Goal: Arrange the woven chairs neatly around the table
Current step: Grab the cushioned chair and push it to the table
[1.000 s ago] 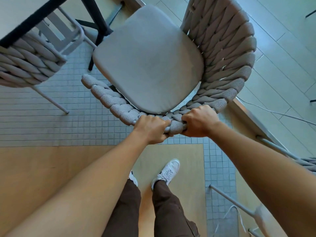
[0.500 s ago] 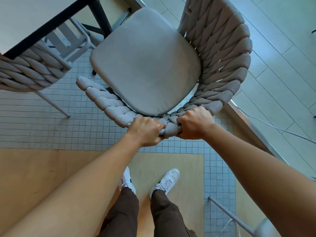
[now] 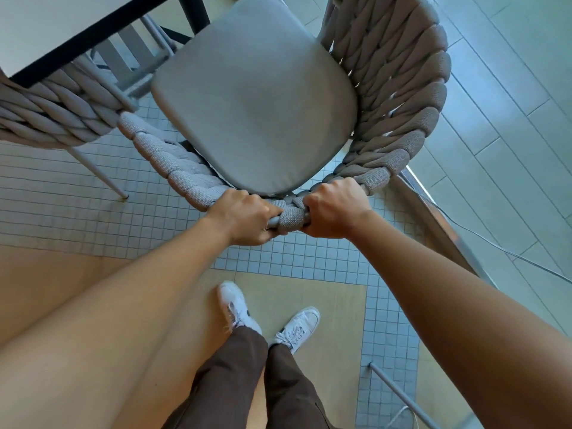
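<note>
A grey woven chair [image 3: 399,97] with a smooth grey seat cushion [image 3: 257,103] stands right below me, its seat facing the table [image 3: 62,29] at the top left. My left hand [image 3: 244,216] and my right hand [image 3: 335,209] are both clenched on the top rail of its woven backrest, a short way apart. The cushion's front corner reaches the table's dark leg [image 3: 195,10]. A second woven chair [image 3: 52,116] sits at the left, tucked partly under the tabletop.
A thin chair leg [image 3: 102,174] slants down on the small-tile floor at the left. A raised sill [image 3: 433,218] and a cable [image 3: 495,246] run along the right. Another metal leg [image 3: 402,397] stands at the bottom right. My feet in white shoes [image 3: 297,329] are on wooden flooring.
The chair has slid forward toward the table with both hands on its backrest, and it now lies closer to the second chair. My feet have stepped forward.
</note>
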`<state>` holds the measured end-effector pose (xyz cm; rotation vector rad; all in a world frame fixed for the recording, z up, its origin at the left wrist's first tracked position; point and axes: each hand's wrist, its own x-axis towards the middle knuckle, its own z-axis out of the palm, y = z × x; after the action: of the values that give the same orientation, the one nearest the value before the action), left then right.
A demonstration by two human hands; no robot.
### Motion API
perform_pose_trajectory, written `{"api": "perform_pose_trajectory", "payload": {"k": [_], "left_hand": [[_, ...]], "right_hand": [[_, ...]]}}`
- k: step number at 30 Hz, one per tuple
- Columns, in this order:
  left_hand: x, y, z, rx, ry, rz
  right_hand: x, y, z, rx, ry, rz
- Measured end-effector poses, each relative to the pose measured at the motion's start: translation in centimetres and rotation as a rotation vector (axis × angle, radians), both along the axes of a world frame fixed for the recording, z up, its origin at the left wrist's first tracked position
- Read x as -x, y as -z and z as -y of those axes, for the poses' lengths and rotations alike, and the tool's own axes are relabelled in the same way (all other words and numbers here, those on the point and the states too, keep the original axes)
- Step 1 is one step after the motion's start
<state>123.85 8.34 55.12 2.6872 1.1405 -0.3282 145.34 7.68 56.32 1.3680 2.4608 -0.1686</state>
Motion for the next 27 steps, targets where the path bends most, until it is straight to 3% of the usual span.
{"api": "perform_pose_trajectory", "payload": {"k": [9, 19, 27], "left_hand": [[0.4, -0.2, -0.3, 0.023, 0.06, 0.027], [4.3, -0.5, -1.1, 0.038, 0.086, -0.057], [-0.2, -1.3, 1.4, 0.018, -0.163, -0.042]], "right_hand": [[1.0, -0.6, 0.5, -0.007, 0.088, 0.063], [4.7, 0.1, 0.8, -0.038, 0.112, -0.028], [0.1, -0.4, -1.6, 0.134, -0.16, -0.061]]}}
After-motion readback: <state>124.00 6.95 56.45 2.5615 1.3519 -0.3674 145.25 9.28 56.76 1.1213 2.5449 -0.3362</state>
